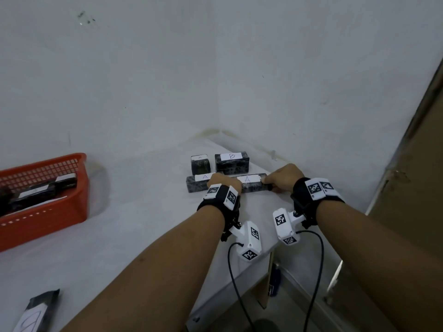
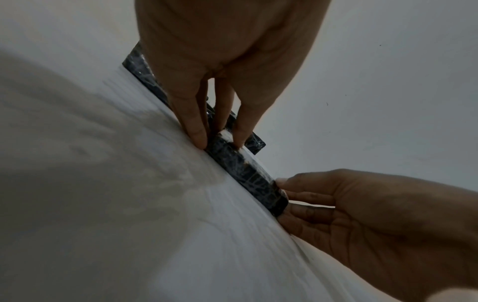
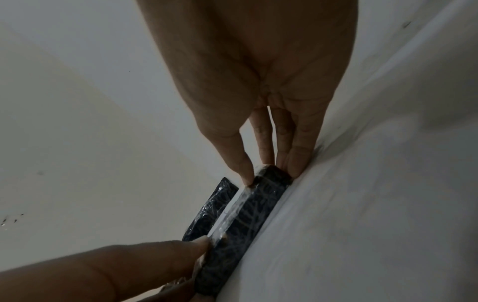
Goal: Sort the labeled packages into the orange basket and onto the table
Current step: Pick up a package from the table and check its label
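Note:
On the white table [image 1: 143,224] lies a dark wrapped package with a white "A" label [image 1: 251,184], lengthwise near the wall corner. My left hand [image 1: 224,182] pinches its left part between thumb and fingers [image 2: 220,141]. At its right end my right hand [image 1: 279,178] pinches it the same way [image 3: 271,175]. The package [image 2: 240,169] rests on the table in both wrist views [image 3: 248,220]. The orange basket [image 1: 72,207] stands at the far left with a few dark labeled packages [image 1: 43,190] inside.
Another long "A" package [image 1: 196,184] lies just left of the held one. Behind them sit a small "A" package [image 1: 201,164] and a "B" package [image 1: 232,162]. A "B" package [image 1: 36,312] lies at the near left. The table edge drops off at the right.

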Demonstrator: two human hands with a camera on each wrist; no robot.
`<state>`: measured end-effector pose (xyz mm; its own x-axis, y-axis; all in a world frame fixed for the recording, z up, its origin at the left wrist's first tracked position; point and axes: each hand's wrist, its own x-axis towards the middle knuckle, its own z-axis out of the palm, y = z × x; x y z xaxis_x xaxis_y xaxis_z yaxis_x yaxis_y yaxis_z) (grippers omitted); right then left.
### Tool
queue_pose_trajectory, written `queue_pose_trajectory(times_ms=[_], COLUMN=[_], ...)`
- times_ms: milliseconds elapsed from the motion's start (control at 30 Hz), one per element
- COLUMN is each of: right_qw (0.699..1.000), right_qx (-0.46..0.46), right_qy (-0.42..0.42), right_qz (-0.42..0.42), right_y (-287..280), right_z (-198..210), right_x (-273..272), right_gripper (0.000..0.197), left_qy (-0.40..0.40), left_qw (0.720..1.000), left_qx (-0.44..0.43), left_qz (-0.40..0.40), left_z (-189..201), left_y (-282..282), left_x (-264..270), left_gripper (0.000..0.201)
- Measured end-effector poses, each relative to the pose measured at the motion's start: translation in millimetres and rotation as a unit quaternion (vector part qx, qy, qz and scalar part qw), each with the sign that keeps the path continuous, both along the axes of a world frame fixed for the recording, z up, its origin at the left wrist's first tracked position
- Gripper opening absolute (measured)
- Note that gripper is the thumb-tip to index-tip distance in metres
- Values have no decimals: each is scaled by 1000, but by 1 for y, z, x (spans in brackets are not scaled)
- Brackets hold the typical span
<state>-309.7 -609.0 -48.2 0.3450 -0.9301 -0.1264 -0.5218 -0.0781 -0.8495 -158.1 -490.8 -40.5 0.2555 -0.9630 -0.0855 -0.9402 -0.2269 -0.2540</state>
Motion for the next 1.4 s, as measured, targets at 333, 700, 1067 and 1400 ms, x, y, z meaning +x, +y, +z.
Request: queue_pose_trajectory(times_ms=[333, 700, 1067, 1400], right_qw=[995, 954, 855, 803], right_qx=[-93, -181, -167, -179], right_qy=[27, 32, 74, 142], right_qz=[-19, 236, 486, 550], right_y=[29, 179, 352, 393], right_z=[27, 58, 34, 19], right_x=[-10, 52, 123, 156], right_gripper=[11, 69, 104, 104], left_qy=[312, 352, 225, 247], left_qw=[927, 896, 927, 921], left_qx=[-145, -185, -50, -52], left_qz=[146, 199, 297, 296], left_z=[17, 84, 63, 26], left_y=[20, 200, 403, 436], left_x=[2, 42, 87, 88], left_gripper=[17, 43, 89, 51])
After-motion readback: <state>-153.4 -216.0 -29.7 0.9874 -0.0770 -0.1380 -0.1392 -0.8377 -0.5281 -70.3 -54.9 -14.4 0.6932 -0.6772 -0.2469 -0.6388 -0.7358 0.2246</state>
